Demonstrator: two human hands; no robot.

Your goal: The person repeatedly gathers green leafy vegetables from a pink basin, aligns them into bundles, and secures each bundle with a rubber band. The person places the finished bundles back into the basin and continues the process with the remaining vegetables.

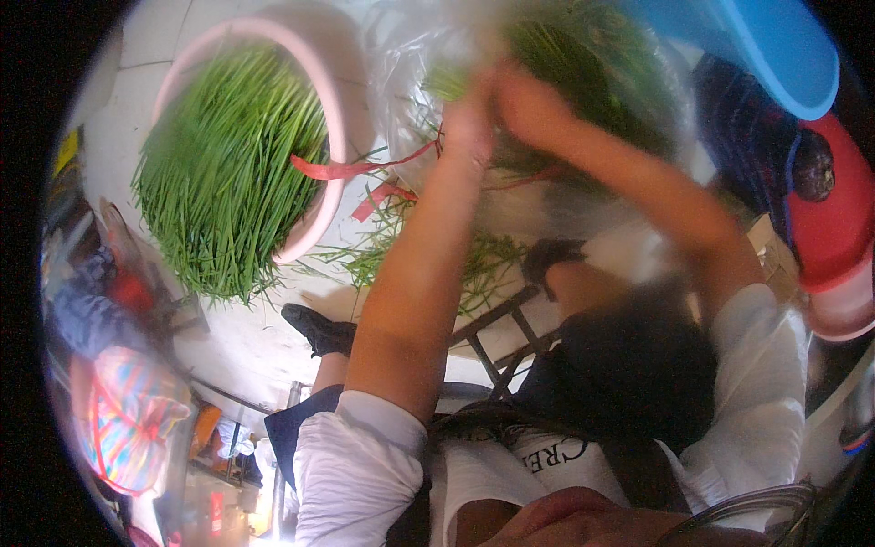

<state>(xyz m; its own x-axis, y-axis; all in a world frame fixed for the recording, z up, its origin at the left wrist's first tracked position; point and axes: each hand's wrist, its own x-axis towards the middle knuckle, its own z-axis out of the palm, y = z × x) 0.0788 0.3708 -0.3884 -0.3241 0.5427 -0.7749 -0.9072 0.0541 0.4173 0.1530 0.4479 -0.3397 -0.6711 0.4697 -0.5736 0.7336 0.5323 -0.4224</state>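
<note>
My left hand (472,119) is closed around a bunch of green stalks, probably garlic chives, whose pale-green ends (446,81) stick out to its left. Against it lies my right hand (523,102), its fingers blurred and partly hidden. Both are over a clear plastic bag (403,75) with more long green leaves (560,61) in and around it. A red ribbon (362,166) runs from the pink basin's rim to my left wrist. Long green leaves (225,164) heap over the pink basin (336,116) on the left.
Loose green bits (492,263) and a red strip (374,199) lie on the pale floor. A blue plastic container (786,61) stands top right, above a dark bag (738,130) and a red basin (837,225). A striped bag (130,417) is at lower left, and a dark metal frame (502,335) is near my legs.
</note>
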